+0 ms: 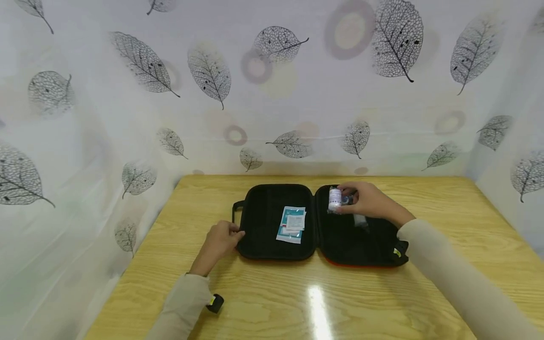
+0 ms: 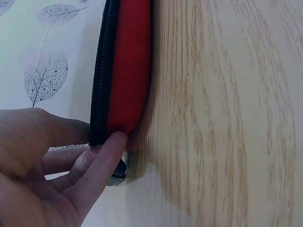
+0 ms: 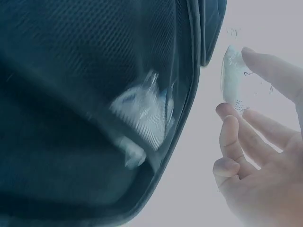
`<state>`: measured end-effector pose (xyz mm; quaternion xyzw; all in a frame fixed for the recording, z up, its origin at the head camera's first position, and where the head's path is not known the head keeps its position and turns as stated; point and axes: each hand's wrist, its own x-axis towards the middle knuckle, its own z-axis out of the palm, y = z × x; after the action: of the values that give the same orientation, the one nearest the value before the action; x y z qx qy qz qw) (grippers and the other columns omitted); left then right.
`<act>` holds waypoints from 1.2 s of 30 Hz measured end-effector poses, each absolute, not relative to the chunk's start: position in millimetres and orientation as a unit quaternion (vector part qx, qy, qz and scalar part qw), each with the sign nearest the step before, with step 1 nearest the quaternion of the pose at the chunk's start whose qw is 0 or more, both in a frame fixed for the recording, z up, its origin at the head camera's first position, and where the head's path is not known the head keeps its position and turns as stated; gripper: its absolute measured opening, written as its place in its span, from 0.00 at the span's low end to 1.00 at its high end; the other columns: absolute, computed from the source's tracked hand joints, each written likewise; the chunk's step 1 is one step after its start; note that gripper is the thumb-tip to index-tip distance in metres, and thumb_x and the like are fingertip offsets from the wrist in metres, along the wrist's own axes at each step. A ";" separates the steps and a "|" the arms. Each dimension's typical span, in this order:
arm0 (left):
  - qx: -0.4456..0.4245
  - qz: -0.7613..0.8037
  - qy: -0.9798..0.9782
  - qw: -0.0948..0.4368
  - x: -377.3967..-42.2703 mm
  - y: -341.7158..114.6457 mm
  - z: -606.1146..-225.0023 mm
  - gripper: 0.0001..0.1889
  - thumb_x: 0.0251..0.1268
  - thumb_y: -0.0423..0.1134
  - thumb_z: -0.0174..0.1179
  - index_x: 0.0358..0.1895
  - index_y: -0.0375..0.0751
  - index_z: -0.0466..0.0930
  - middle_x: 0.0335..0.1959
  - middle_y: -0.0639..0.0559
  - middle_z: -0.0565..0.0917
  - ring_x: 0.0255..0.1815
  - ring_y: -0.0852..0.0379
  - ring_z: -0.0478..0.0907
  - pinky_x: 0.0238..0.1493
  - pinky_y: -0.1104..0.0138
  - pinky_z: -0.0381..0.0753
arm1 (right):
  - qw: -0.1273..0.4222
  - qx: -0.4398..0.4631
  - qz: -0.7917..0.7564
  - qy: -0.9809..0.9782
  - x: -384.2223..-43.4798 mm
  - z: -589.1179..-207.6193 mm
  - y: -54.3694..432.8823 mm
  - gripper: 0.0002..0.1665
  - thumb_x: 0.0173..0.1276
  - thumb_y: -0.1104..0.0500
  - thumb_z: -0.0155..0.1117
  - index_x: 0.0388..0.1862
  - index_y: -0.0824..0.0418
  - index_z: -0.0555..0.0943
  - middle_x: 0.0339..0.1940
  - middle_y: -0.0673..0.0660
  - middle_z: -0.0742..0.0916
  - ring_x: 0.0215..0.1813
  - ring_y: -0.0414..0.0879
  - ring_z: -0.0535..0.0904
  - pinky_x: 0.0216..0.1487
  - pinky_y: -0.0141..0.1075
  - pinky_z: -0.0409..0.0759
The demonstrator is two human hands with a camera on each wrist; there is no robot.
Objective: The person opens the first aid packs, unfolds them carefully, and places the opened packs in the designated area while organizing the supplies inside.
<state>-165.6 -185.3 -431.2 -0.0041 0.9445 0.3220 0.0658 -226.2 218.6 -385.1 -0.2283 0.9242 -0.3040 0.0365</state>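
Note:
An open black-lined case (image 1: 257, 222) with a red outer shell (image 2: 130, 66) lies spread flat on the table. My left hand (image 1: 218, 241) pinches its left edge near the front corner, thumb and fingers around the zippered rim. Above the right half, my right hand (image 1: 369, 202) holds a small white bandage roll (image 1: 335, 198) in clear wrap with printed text. In the right wrist view the thumb and fingertips grip that roll (image 3: 232, 78) at its two ends. Teal and white flat packets (image 1: 291, 224) lie in the left half.
Behind the mesh pocket of the right half sits a clear-wrapped white item (image 3: 142, 113), blurred. A carry handle (image 1: 237, 208) sticks out at the case's left. The wooden table (image 1: 272, 302) reaches back to a leaf-patterned curtain (image 1: 297, 108).

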 end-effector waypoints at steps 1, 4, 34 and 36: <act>-0.005 0.321 0.945 0.066 -165.5 -185.2 -431.0 0.16 0.71 0.38 0.64 0.54 0.27 0.84 0.38 0.44 0.88 0.29 0.57 0.82 0.32 0.63 0.81 | 0.037 -0.225 -0.305 0.925 -224.3 -384.0 223.5 0.41 0.62 0.50 0.78 0.66 0.71 0.76 0.51 0.66 0.86 0.34 0.46 0.79 0.38 0.42 0.79; -0.003 0.322 0.945 0.066 -165.7 -185.2 -431.0 0.16 0.71 0.37 0.64 0.54 0.27 0.84 0.38 0.44 0.88 0.29 0.57 0.81 0.32 0.63 0.81 | 0.036 -0.221 -0.304 0.926 -217.9 -381.3 238.1 0.40 0.62 0.50 0.78 0.65 0.72 0.76 0.51 0.66 0.86 0.31 0.46 0.77 0.35 0.41 0.77; 0.005 0.324 0.944 0.066 -164.8 -186.7 -431.3 0.17 0.71 0.37 0.64 0.54 0.26 0.84 0.38 0.43 0.88 0.32 0.55 0.84 0.37 0.59 0.84 | 0.096 -0.183 -0.287 0.935 -172.3 -398.4 311.9 0.41 0.57 0.54 0.81 0.64 0.74 0.77 0.47 0.64 0.86 0.29 0.44 0.72 0.27 0.36 0.73; 0.003 0.325 0.943 0.068 -164.9 -186.6 -431.5 0.17 0.72 0.37 0.63 0.54 0.26 0.84 0.38 0.43 0.88 0.30 0.56 0.83 0.35 0.60 0.83 | 0.097 -0.184 -0.287 0.935 -171.1 -399.7 311.7 0.40 0.57 0.54 0.81 0.64 0.73 0.77 0.47 0.63 0.86 0.29 0.44 0.72 0.27 0.35 0.72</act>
<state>-164.9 -186.6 -431.5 0.0030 0.9433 0.3251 0.0675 -171.1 311.7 -399.7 -0.1837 0.9349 -0.2875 0.0974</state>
